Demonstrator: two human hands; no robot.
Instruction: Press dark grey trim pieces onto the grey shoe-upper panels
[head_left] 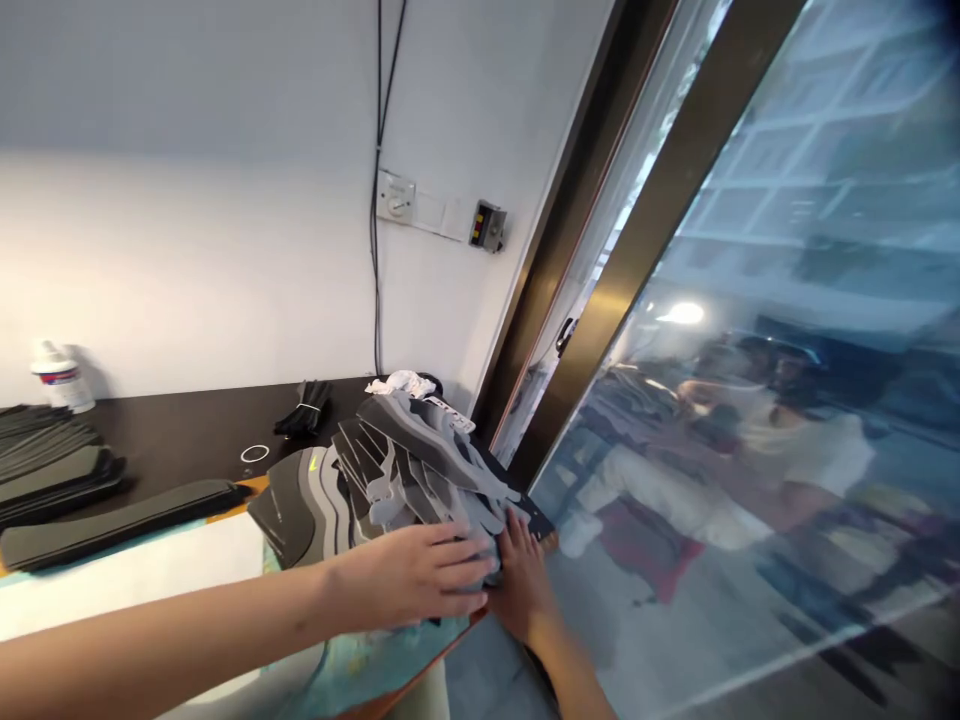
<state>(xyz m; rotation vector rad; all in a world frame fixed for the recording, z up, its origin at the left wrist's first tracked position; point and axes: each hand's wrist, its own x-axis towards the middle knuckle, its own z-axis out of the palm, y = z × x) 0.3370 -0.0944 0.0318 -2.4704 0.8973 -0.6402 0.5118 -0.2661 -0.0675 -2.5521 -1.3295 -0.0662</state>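
Observation:
A loose heap of flat, curved grey and black cut pieces, which look like shoe-upper parts, lies at the right end of the table. My left hand reaches across its near edge, fingers stretched out and slightly apart, touching grey pieces. Beside it, my right hand rests at the heap's right edge with fingers extended upward against the pieces. Both thumbs are hidden, and I see no firm grip. A neater fan of wavy grey pieces with a yellow mark adjoins the heap on the left.
Stacked dark pieces and a long dark stack lie left. Behind are a banded black bundle, a white ring, a white bottle and crumpled white material. A glass pane stands close on the right.

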